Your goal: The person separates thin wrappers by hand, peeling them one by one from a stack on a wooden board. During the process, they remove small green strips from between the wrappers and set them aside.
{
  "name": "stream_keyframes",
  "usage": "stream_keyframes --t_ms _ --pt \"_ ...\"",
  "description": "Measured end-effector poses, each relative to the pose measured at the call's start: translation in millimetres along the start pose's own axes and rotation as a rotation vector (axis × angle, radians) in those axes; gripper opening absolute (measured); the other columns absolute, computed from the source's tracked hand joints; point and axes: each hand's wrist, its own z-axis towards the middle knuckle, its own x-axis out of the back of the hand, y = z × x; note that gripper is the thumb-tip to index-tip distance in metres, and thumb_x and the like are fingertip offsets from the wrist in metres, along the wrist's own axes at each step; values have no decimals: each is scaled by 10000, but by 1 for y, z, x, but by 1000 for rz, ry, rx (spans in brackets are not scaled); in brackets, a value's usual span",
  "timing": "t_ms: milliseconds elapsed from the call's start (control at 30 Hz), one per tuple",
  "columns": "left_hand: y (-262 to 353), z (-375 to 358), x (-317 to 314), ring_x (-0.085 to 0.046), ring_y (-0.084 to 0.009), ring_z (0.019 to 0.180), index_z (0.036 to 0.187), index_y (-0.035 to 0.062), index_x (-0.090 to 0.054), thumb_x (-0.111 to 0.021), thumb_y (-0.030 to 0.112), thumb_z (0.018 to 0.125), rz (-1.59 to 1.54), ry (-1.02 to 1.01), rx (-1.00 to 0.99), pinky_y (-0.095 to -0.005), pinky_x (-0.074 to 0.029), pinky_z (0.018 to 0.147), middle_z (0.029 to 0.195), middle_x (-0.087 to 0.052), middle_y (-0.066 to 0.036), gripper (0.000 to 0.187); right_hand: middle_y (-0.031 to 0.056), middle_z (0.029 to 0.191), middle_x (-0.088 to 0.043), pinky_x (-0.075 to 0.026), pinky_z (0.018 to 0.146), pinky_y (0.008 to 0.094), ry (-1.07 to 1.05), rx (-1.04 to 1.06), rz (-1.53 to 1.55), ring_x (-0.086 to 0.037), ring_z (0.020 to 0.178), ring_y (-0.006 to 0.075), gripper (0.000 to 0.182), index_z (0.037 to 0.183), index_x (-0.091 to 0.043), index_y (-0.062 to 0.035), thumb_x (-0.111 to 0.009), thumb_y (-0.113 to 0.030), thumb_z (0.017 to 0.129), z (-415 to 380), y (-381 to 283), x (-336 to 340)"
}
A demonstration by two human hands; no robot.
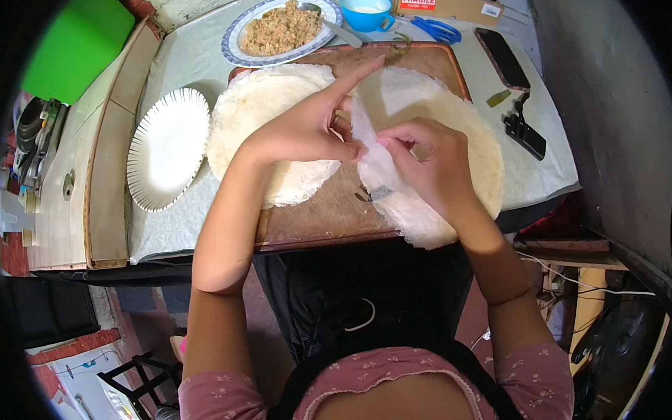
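Observation:
Two round white wrapper stacks lie on a wooden board. My left hand rests over the left stack, index finger stretched out, thumb and fingers pinching the edge of a thin wrapper sheet. My right hand pinches the same sheet from the other side, over the right stack. The sheet is lifted and folded between both hands.
A white paper plate sits left of the board. Behind it stand a plate of brown minced filling with a spoon, a blue cup, blue scissors, a cardboard box, a phone and a black tool.

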Motion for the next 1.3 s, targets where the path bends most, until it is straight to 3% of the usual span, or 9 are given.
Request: stream_keyframes --t_ms 200,333,400,533,633,767,1033,1133,1300 --pt "-1 -2 -2 -544 -48 888 1590 145 -193 -693 -133 703 15 4 15 -199 -494 716 1593 -287 -66 1055 101 794 -632 -509 661 375 50 104 -123 -635 729 288 126 923 -671 -51 -703 -61 802 -4 2 -6" --pt "-7 -1 -9 -556 -89 708 1588 196 -217 -676 -98 735 7 -4 -2 -260 -496 650 1070 -546 -73 1013 106 817 -601 -499 690 422 13 150 -247 -617 773 322 154 947 -649 -69 -682 -72 796 -6 3 -10" --pt "-16 2 -11 -553 -86 729 1578 194 -242 -708 -68 747 -1 39 -33 -247 -486 653 1057 -550 -71 988 106 832 -599 -496 698 432 -1 167 -262 -615 789 324 154 942 -645 -74 -685 -88 794 -6 4 -10" --pt "-18 9 -18 -530 -87 1006 1568 150 -253 -766 -13 785 167 165 -96 -234 -496 740 1450 -441 -37 950 97 853 -601 -497 700 426 32 205 -283 -617 809 313 154 911 -636 -76 -706 -106 777 -4 6 -9" --pt "-19 10 -15 -516 -76 769 1554 194 -288 -806 44 781 46 156 -99 -228 -454 650 888 -551 -16 942 84 835 -597 -498 686 411 69 197 -278 -617 795 299 155 888 -627 -78 -713 -81 760 -5 6 -8" --pt "-14 5 -12 -516 -84 712 1555 196 -285 -771 -1 772 36 142 -100 -230 -447 634 809 -538 -8 942 71 783 -587 -500 653 389 127 214 -284 -617 745 285 176 871 -618 -83 -716 -31 734 -3 6 -8" --pt "-5 0 -16 -552 -139 687 1559 156 -251 -693 6 730 262 184 -15 -273 -470 651 838 -594 -84 951 63 755 -612 -509 606 337 220 206 -257 -629 670 242 178 862 -653 -73 -719 -3 713 -4 2 -8" --pt "10 -7 -12 -470 -85 755 1549 172 -299 -671 -73 749 192 110 84 -209 -450 686 1415 -467 -45 916 56 731 -614 -508 599 306 266 165 -198 -629 651 203 174 855 -666 -70 -730 3 710 -4 -1 -6" --pt "-2 -4 -10 -455 -87 786 1552 179 -292 -683 -57 765 112 186 -60 -215 -451 695 1243 -469 -43 911 56 720 -616 -508 591 279 234 140 -127 -633 647 174 172 855 -673 -68 -728 21 718 -1 1 -3"
